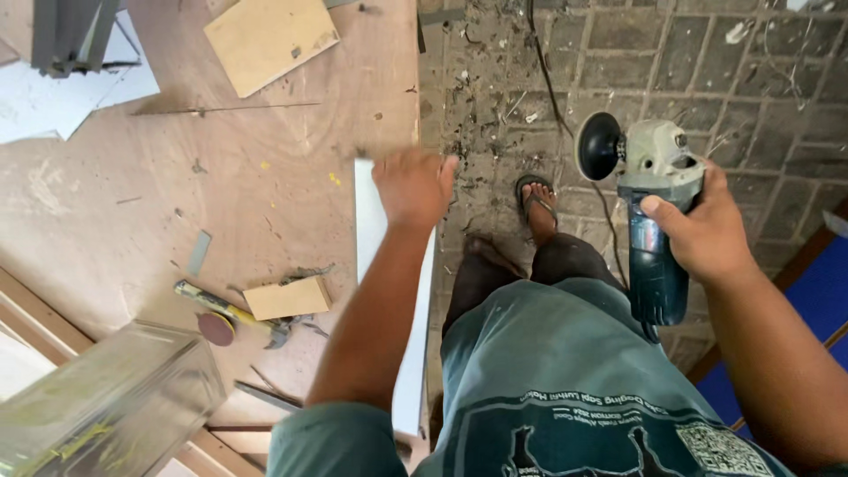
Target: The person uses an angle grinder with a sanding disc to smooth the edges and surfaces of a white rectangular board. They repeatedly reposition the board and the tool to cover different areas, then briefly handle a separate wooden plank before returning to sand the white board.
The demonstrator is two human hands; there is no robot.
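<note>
Over a scuffed plywood worktop (265, 194) beside a paved floor (707, 79), a white strip (369, 221) at the worktop's edge is pressed by the left hand (413, 185), while an angle grinder (649, 212) is gripped off the edge by the right hand (707, 231).

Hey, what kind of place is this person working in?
Likely a carpentry or small fabrication workshop. The right hand grips an angle grinder, the left hand rests on a white panel on a plywood workbench, and the paved floor is littered with debris.
</note>
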